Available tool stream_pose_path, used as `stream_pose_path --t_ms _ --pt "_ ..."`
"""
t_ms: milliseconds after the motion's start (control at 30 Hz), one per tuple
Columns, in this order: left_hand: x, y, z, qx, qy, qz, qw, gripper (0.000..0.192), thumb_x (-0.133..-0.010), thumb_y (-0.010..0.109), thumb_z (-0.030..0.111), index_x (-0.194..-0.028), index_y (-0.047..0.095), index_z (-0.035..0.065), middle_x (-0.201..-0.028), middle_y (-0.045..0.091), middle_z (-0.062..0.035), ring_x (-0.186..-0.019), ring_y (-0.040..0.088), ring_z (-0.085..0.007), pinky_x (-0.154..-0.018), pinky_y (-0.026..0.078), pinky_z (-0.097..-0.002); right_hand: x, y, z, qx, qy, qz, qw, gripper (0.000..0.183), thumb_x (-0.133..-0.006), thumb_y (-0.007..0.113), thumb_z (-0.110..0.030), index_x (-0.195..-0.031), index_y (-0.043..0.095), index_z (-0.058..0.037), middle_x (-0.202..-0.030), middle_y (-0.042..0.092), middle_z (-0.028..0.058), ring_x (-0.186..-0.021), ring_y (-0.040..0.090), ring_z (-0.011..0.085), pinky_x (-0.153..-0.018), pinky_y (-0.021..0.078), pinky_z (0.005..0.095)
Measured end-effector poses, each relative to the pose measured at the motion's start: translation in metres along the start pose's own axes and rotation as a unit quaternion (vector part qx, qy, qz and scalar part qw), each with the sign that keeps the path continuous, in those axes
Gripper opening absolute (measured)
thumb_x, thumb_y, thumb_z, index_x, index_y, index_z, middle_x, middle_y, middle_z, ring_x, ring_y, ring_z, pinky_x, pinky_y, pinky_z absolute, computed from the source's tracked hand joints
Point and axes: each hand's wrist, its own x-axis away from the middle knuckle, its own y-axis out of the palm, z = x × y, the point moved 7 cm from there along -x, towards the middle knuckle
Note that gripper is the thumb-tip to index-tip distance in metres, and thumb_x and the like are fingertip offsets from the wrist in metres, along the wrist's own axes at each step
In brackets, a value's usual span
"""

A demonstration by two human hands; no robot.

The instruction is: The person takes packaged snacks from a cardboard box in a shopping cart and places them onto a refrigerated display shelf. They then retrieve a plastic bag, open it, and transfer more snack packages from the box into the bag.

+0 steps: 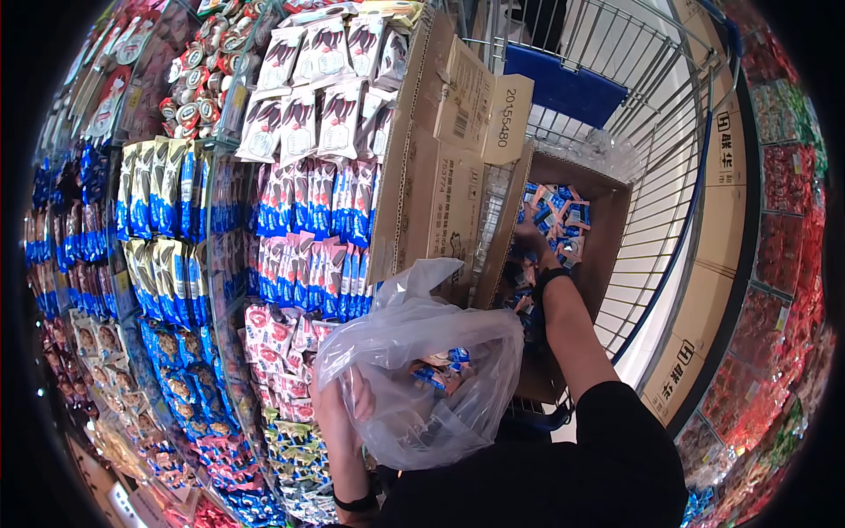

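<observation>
My left hand (356,395) grips the side of a clear plastic bag (422,402), whose mouth gapes upward. A few small blue and pink wrapped snacks (445,369) lie inside it. To the right, my right hand (530,236) reaches into an open cardboard box (602,251). Small wrapped snacks (561,211) of the same colours are heaped in that box. My right fingers are among the packets near the box's left wall, partly hidden, so whether they hold any is unclear. A black band circles each wrist.
The box rests in a wire shopping cart (650,244) with a blue panel (564,86). A raised cardboard flap (455,165) stands between box and shelf. Packaged snacks (313,198) fill tiered bins at the left. Clear plastic (604,148) lies behind the box; more candy bins (779,251) line the right.
</observation>
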Motion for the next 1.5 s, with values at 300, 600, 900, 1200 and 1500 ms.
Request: stream_pose_path --t_ms 300,600,900,1200,1500 --pt "0.013 -0.007 -0.010 0.015 0.008 0.013 1.000 0.022 -0.094 0.042 0.025 -0.092 0.045 0.0033 -0.059 0.038 -0.0020 -0.036 0.031 -0.0066 -0.030 0.023 -0.0181 0.065 0.023 -0.009 0.240 -0.089 -0.033 0.966 0.058 -0.080 0.059 -0.030 -0.128 0.038 -0.0071 -0.097 0.056 0.0295 -0.086 0.057 0.0450 -0.069 0.0475 0.0456" --pt "0.029 -0.016 -0.023 0.005 0.010 0.011 1.000 0.021 -0.094 0.041 0.025 -0.093 0.046 0.0047 -0.058 0.039 -0.0008 -0.036 0.031 -0.0063 -0.031 0.023 -0.0185 0.071 0.021 -0.019 0.048 0.112 0.203 0.971 0.069 -0.079 0.053 -0.042 -0.131 0.034 -0.0018 -0.108 0.055 0.0275 -0.091 0.056 0.0441 -0.077 0.0439 0.0498" --pt "0.038 -0.031 -0.025 0.003 0.027 -0.069 0.997 0.018 -0.096 0.036 0.016 -0.103 0.045 0.0032 -0.065 0.042 -0.0034 -0.039 0.036 -0.0097 -0.035 0.028 -0.0218 0.097 -0.029 -0.086 0.002 0.206 0.162 0.965 0.070 -0.079 0.054 -0.045 -0.133 0.037 -0.0031 -0.119 0.053 0.0240 -0.108 0.053 0.0367 -0.088 0.0432 0.0427" --pt "0.040 -0.030 -0.023 0.003 0.061 -0.163 0.985 0.016 -0.095 0.037 0.014 -0.104 0.048 0.0057 -0.065 0.043 0.0004 -0.043 0.036 -0.0065 -0.038 0.029 -0.0205 0.166 -0.098 -0.190 -0.350 0.019 0.122 0.929 0.028 -0.078 0.058 -0.028 -0.092 0.057 -0.0035 -0.075 0.060 0.0075 -0.063 0.057 0.0190 -0.057 0.0470 0.0312" --pt "0.053 -0.043 -0.030 0.057 0.097 -0.218 0.969 0.016 -0.092 0.047 0.016 -0.105 0.049 0.0065 -0.068 0.046 0.0012 -0.050 0.044 -0.0066 -0.043 0.037 -0.0214 0.378 -0.090 -0.368 -0.445 -0.213 -0.103 0.864 0.040 -0.092 0.040 -0.040 -0.116 0.046 -0.0093 -0.097 0.057 0.0177 -0.075 0.061 0.0274 -0.053 0.0505 0.0284"
